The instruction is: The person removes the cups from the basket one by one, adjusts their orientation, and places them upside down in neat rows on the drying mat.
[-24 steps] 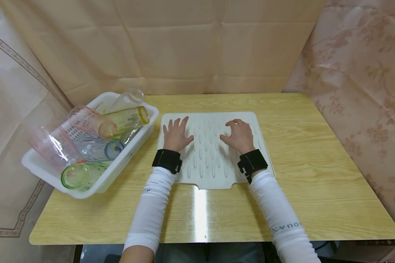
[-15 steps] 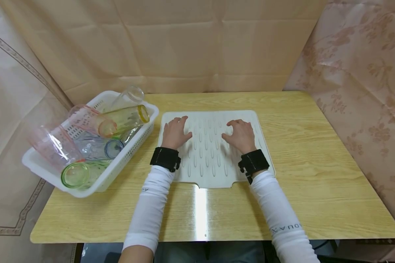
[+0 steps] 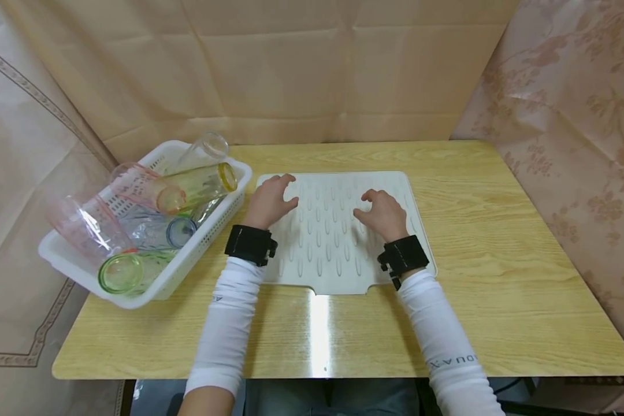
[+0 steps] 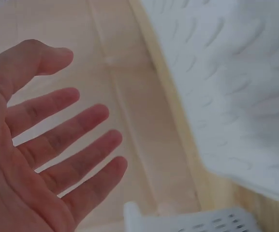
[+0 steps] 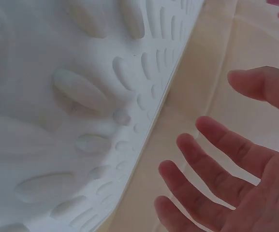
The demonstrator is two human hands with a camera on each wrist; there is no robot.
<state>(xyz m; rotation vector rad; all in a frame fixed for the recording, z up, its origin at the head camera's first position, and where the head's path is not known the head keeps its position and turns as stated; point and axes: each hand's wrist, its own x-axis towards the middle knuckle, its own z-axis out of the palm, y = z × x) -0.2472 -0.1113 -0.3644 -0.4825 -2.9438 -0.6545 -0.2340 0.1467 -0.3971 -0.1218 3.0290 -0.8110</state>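
My left hand [image 3: 269, 202] hovers over the left edge of a white ridged drainer board [image 3: 319, 254], its fingers relaxed and holding nothing. In the left wrist view its fingers [image 4: 76, 140] are spread and apart from the board. Over the board's right half is my right hand [image 3: 383, 216], loosely bent, with nothing in its grasp. The right wrist view shows its fingers [image 5: 209, 164] slightly parted beside the board's raised ridges [image 5: 81, 89]. Left of the board, a white plastic basket [image 3: 203, 234] holds several tinted clear cups, among them a yellow cup [image 3: 203, 184] and a green cup [image 3: 130, 274].
The basket stands at the table's left side, partly over its edge. More cups lie in it: a pink one [image 3: 85, 228], a blue one [image 3: 158, 231] and a colourless one [image 3: 208, 148] poking above the rim. A beige cloth [image 3: 291, 75] hangs behind the wooden table [image 3: 499, 260].
My left hand has shifted left toward the basket, and its spread fingers have turned inward. The right hand has barely moved. The board and cups lie as before.
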